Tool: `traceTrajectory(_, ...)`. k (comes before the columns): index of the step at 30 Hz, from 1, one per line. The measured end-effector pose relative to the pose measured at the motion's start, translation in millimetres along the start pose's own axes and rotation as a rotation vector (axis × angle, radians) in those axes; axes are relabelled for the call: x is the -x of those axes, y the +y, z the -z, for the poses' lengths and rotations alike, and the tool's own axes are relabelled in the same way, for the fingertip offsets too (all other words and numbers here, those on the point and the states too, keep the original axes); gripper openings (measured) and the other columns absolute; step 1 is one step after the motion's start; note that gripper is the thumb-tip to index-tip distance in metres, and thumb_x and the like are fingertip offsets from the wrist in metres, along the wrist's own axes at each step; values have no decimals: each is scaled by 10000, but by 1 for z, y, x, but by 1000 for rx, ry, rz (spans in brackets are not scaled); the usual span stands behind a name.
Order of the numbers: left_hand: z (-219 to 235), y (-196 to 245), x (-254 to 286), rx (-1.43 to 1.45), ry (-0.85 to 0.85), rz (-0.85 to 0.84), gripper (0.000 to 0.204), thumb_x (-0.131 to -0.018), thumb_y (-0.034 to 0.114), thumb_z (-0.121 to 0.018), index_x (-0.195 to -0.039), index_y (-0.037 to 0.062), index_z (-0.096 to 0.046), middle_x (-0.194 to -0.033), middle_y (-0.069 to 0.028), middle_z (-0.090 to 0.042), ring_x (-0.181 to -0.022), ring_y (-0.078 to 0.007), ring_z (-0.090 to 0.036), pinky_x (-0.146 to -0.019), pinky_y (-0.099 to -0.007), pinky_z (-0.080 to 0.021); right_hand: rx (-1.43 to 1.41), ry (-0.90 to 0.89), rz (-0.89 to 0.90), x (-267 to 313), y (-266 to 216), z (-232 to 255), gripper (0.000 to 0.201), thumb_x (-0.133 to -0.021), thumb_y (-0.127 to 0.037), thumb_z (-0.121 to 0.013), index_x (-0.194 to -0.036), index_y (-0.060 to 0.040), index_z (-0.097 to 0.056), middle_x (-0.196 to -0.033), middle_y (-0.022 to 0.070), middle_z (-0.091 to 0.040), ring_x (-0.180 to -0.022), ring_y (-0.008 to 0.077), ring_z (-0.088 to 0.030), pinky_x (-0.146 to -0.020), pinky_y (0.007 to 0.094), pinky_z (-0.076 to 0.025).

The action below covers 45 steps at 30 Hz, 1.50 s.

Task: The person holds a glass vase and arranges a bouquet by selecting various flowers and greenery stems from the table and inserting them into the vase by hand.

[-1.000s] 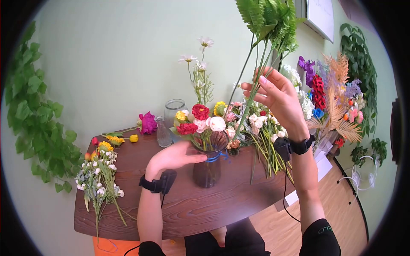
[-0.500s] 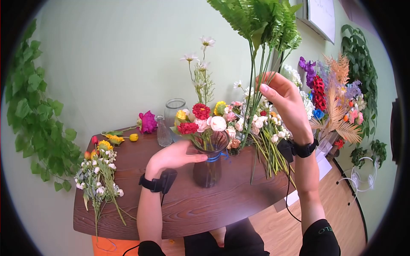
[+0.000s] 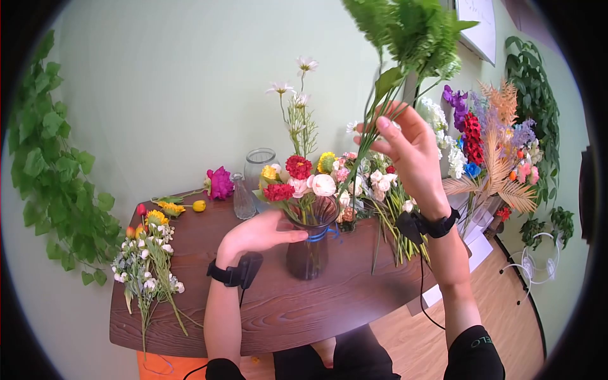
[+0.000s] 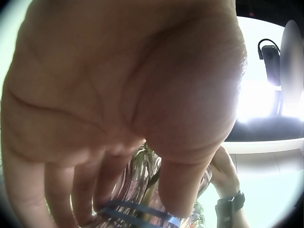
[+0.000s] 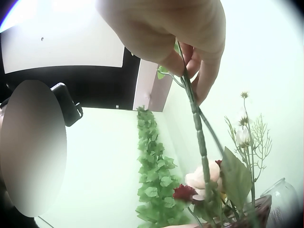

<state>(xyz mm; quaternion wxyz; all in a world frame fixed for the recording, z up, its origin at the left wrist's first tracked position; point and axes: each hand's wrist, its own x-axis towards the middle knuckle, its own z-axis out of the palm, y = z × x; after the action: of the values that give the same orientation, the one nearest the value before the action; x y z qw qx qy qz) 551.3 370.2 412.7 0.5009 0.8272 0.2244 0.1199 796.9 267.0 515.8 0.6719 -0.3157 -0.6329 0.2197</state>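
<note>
In the head view the left hand (image 3: 261, 233) holds the neck of a dark glass vase (image 3: 307, 256), thumb in front by the blue ribbon (image 3: 318, 234). Red, white, pink and yellow blooms and tall daisies (image 3: 297, 117) stand in the vase. To the right and higher, the right hand (image 3: 411, 149) pinches the green stems of a fern bunch (image 3: 418, 38), whose stem ends hang down right of the vase's mouth. The left wrist view shows the left fingers (image 4: 80, 190) and thumb around the glass. In the right wrist view stems (image 5: 198, 128) run down from the pinching fingers.
Two clear vessels, a wide jar (image 3: 259, 166) and a narrow bottle (image 3: 242, 197), stand behind the left hand. Loose flowers (image 3: 147, 259) lie at the table's left. Stems and blooms (image 3: 396, 228) lie at the right. A magenta flower (image 3: 218, 182) lies at the back.
The right hand has shifted slightly left since the last frame, and the fern tops have swung right. Their stems now slant down to the left. The left hand and the vase have stayed put.
</note>
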Motion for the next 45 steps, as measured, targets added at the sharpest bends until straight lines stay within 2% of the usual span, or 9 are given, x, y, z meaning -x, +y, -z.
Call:
traceTrajectory(6,0,0,-1,-15,-2,-8,516,-898,235,-699,-1292,-42,-515,-1254,-135,-611,-1128,-187,-576,-980,-315,-456,-117,209,177,-12,-8,-3,192,-978,-100,-560,-1095,49,-529,-1032,134,-614,-1008,262,-659,-882,414,-592)
traceTrajectory(13,0,-4,-2,5,-3,-27,508,-898,219,-700,-1289,-44,-511,-1255,-133,-608,-1126,-185,-576,-977,-316,-460,-107,250,123,0,4,-10,210,-971,-122,-581,-1099,35,-527,-1041,126,-617,-1005,258,-665,-862,385,-589)
traceTrajectory(16,-1,-9,-4,75,0,-92,523,-899,209,-698,-1307,-44,-490,-1277,-134,-593,-1132,-187,-575,-987,-319,-458,-62,196,-47,12,17,-9,235,-972,-155,-591,-1121,17,-531,-1064,105,-612,-990,244,-675,-821,341,-580)
traceTrajectory(27,0,-4,-2,58,-4,-31,534,-898,211,-701,-1314,-42,-483,-1282,-138,-590,-1148,-195,-569,-999,-327,-451,94,-1,-248,27,53,7,267,-974,-181,-593,-1158,5,-538,-1078,89,-628,-976,179,-662,-824,297,-550)
traceTrajectory(34,1,-10,-4,46,-7,-42,532,-890,217,-709,-1303,-42,-497,-1263,-134,-604,-1134,-196,-576,-988,-329,-456,163,-32,-185,33,49,6,296,-948,-158,-631,-1171,18,-547,-1064,95,-649,-975,164,-656,-839,304,-547)
traceTrajectory(39,-2,-7,-4,86,-2,-58,520,-895,192,-701,-1309,-41,-491,-1253,-135,-607,-1117,-194,-585,-981,-324,-460,273,-94,-230,36,55,3,341,-895,-154,-704,-1146,34,-571,-948,75,-687,-863,134,-670,-750,273,-535)
traceTrajectory(41,-2,-5,-3,76,-4,-41,515,-897,184,-698,-1310,-41,-488,-1249,-135,-608,-1112,-192,-587,-978,-322,-462,354,-121,-291,36,55,4,307,-897,-120,-702,-1143,24,-588,-970,58,-680,-876,110,-635,-772,277,-516)
traceTrajectory(43,-2,-8,-4,86,1,-71,513,-898,179,-695,-1312,-41,-485,-1246,-134,-609,-1109,-192,-587,-974,-325,-464,430,-242,-436,36,50,1,269,-900,-155,-706,-1097,8,-624,-914,44,-682,-842,88,-619,-748,256,-495)
traceTrajectory(45,-2,-12,-5,96,0,-85,515,-898,179,-696,-1313,-41,-485,-1245,-132,-610,-1109,-192,-586,-973,-325,-464,474,-299,-343,37,59,4,255,-910,-199,-698,-1064,-4,-641,-871,32,-676,-820,75,-609,-722,251,-483)
